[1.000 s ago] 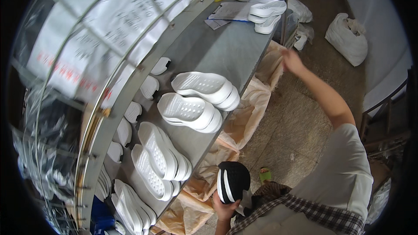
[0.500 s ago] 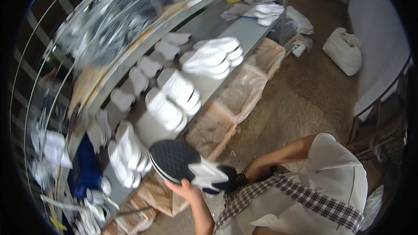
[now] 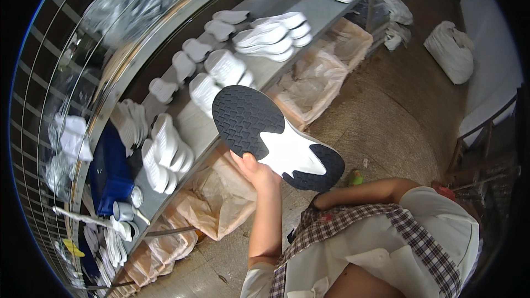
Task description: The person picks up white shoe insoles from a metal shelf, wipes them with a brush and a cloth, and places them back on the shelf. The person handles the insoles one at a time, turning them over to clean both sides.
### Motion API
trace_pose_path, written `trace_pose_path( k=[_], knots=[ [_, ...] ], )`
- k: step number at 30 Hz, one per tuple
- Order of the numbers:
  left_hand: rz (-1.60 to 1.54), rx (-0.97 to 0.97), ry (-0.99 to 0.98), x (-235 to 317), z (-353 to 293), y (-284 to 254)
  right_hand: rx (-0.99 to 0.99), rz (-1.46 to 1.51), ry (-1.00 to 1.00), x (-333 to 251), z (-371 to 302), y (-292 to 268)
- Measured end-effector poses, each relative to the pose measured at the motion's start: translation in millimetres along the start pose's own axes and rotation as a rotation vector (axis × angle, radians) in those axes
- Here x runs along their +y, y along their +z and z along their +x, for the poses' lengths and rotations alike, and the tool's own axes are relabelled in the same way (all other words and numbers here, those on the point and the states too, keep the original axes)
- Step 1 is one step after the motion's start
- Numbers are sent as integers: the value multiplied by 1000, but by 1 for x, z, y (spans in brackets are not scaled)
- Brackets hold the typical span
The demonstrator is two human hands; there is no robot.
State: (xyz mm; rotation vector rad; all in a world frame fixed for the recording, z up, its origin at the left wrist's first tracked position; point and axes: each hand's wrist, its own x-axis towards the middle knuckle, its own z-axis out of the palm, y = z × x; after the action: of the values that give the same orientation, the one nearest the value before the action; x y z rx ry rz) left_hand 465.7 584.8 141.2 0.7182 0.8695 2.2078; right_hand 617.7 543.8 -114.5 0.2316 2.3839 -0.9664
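Grasping the black-and-white-soled shoe point(image 3: 290, 152) by its edge in the left hand point(image 3: 258, 174), bottom turned up, just beside the grey shelf point(image 3: 201, 124); holding the right hand point(image 3: 321, 201) near the narrower end, with fingers hidden, cannot tell whether released or clenched

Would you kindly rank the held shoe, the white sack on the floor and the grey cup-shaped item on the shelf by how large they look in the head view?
1. Held shoe
2. White sack
3. Grey cup-shaped item
The shoe's nearness to the camera may enlarge it.
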Motion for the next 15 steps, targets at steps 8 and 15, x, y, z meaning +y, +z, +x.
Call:
trace_pose_path(
  k=[8,15],
  knots=[
    [-129,-119,-255,-163,6,164,291,209,556,125,-224,-35],
    [-68,-271,-343,-264,20,290,235,653,224,199,-355,-72]
  ],
)
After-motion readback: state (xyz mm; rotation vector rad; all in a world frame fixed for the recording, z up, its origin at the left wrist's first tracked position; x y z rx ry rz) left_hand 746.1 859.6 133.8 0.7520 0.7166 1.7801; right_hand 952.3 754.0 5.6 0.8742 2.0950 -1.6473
